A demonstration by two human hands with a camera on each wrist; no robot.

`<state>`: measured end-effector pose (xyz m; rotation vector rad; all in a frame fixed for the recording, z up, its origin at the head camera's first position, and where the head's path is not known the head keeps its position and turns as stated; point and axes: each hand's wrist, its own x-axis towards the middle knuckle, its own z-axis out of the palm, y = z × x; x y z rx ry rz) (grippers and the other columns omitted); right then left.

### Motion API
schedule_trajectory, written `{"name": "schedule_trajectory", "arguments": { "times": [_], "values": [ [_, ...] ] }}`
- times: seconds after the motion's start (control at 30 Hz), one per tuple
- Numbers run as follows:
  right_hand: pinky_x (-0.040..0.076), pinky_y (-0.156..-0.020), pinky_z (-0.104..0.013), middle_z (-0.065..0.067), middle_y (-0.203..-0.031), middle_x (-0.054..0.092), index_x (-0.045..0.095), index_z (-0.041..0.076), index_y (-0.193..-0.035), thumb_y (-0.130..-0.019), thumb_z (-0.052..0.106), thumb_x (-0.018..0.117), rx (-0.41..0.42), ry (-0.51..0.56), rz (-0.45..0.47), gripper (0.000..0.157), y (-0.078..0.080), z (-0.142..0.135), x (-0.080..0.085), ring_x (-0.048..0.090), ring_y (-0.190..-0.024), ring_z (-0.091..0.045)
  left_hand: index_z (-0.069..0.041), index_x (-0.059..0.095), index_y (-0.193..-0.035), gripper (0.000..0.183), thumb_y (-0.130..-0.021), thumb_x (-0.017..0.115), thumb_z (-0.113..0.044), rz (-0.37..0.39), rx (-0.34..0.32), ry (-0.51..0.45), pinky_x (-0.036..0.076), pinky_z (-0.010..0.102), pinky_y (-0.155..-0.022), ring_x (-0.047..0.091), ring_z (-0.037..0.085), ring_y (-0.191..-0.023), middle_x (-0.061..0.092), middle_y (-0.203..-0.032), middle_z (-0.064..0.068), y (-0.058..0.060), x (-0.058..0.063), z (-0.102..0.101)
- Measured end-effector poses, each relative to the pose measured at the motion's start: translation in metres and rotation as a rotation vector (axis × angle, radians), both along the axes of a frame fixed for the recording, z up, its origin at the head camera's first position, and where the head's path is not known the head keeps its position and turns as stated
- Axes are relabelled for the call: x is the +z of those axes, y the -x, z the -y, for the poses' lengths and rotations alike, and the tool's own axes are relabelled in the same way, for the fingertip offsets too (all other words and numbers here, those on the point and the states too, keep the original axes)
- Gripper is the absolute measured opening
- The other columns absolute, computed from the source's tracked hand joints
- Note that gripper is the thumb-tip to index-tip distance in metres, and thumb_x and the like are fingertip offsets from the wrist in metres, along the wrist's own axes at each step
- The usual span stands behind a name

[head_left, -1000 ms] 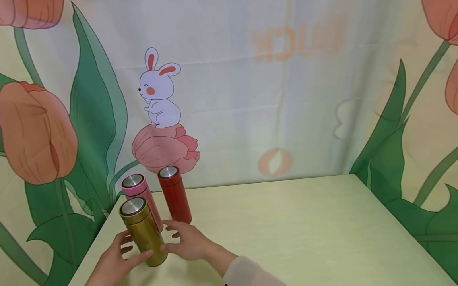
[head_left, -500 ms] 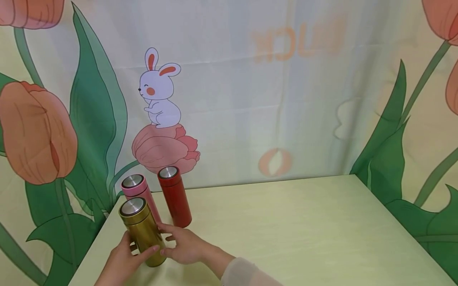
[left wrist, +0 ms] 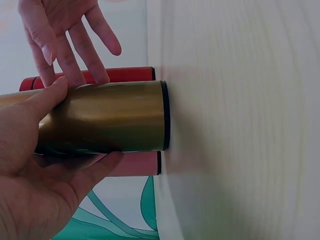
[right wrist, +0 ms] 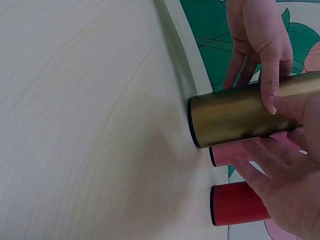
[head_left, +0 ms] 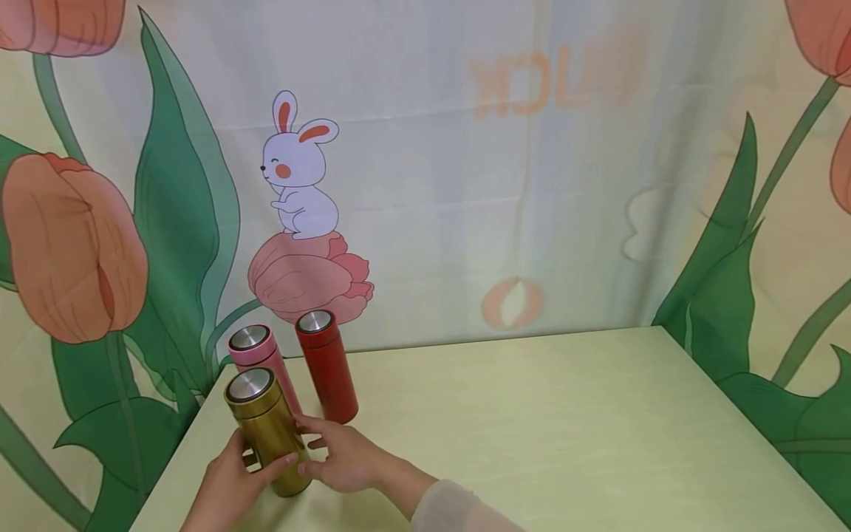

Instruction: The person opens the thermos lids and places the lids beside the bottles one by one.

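Head view: the gold flask (head_left: 266, 436) is being held upright at the left of the table (head_left: 532, 428) by the left hand (head_left: 229, 473), thumb pressed to its front, fingers curled behind. Its opposite side is being touched by the right hand (head_left: 349, 458), fingers nearly straight. The pink flask (head_left: 255, 356) is being partly hidden behind; the red flask (head_left: 332, 380) is being seen farther right.
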<state>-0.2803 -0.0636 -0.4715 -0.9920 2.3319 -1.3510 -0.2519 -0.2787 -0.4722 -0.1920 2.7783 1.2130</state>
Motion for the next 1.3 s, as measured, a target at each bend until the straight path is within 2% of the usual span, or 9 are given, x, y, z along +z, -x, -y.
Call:
{"name": "schedule_trajectory", "arguments": {
  "times": [0.1, 0.23, 0.47, 0.63, 0.87, 1.03, 1.3],
  "values": [
    [0.057, -0.099, -0.032, 0.002, -0.154, 0.054, 0.038, 0.023, -0.160, -0.098, 0.018, 0.070, -0.018, 0.014, -0.019, 0.070, 0.000, 0.000, 0.001, 0.065, -0.128, -0.020, 0.007, 0.023, -0.154, 0.112, -0.086, 0.073, -0.067, -0.011, 0.005, 0.001, 0.051, 0.062, -0.103, 0.053, 0.054, -0.131, 0.045, -0.150, 0.036, -0.001, 0.000, -0.002],
    [0.057, -0.094, -0.026, 0.002, -0.149, 0.059, 0.045, 0.021, -0.156, -0.096, 0.021, 0.074, -0.057, 0.033, -0.034, 0.066, 0.001, -0.001, 0.002, 0.068, -0.122, -0.019, 0.006, 0.025, -0.153, 0.111, -0.086, 0.073, -0.067, -0.016, 0.013, 0.006, 0.052, 0.061, -0.103, 0.054, 0.053, -0.130, 0.047, -0.149, 0.036, -0.003, 0.002, -0.006],
    [0.055, -0.088, -0.020, 0.003, -0.136, 0.066, 0.053, 0.023, -0.148, -0.091, 0.023, 0.080, -0.125, 0.073, -0.002, 0.063, 0.002, -0.002, 0.002, 0.070, -0.116, -0.018, 0.006, 0.025, -0.154, 0.114, -0.084, 0.073, -0.070, -0.014, 0.020, -0.001, 0.052, 0.061, -0.103, 0.054, 0.051, -0.129, 0.048, -0.149, 0.034, -0.007, 0.007, -0.012],
    [0.055, -0.088, -0.020, 0.004, -0.135, 0.066, 0.054, 0.024, -0.147, -0.088, 0.020, 0.083, -0.131, 0.091, 0.015, 0.066, 0.004, -0.004, 0.000, 0.069, -0.115, -0.013, 0.004, 0.027, -0.154, 0.114, -0.082, 0.073, -0.072, -0.020, 0.022, 0.002, 0.052, 0.061, -0.103, 0.055, 0.050, -0.129, 0.049, -0.149, 0.033, -0.009, 0.010, -0.017],
    [0.058, -0.089, -0.023, 0.002, -0.136, 0.067, 0.054, 0.019, -0.146, -0.084, 0.019, 0.087, -0.142, 0.122, 0.023, 0.070, 0.006, -0.008, 0.000, 0.067, -0.112, -0.006, 0.002, 0.031, -0.153, 0.112, -0.082, 0.073, -0.072, -0.040, 0.015, 0.010, 0.053, 0.060, -0.102, 0.057, 0.049, -0.128, 0.051, -0.148, 0.032, -0.011, 0.017, -0.026],
    [0.056, -0.085, -0.020, 0.004, -0.132, 0.068, 0.055, 0.022, -0.144, -0.083, 0.020, 0.088, -0.179, 0.127, 0.043, 0.070, 0.006, -0.011, 0.000, 0.066, -0.110, -0.004, 0.000, 0.031, -0.155, 0.112, -0.081, 0.074, -0.072, -0.041, 0.013, -0.004, 0.053, 0.061, -0.101, 0.056, 0.049, -0.130, 0.051, -0.150, 0.030, -0.012, 0.022, -0.033],
    [0.056, -0.085, -0.020, 0.006, -0.127, 0.069, 0.055, 0.023, -0.143, -0.083, 0.023, 0.088, -0.195, 0.136, 0.053, 0.069, 0.008, -0.018, 0.000, 0.064, -0.109, -0.002, -0.006, 0.033, -0.156, 0.105, -0.083, 0.074, -0.069, -0.106, -0.022, 0.009, 0.053, 0.058, -0.103, 0.056, 0.044, -0.133, 0.054, -0.150, 0.025, -0.013, 0.025, -0.042]
  ]
}}
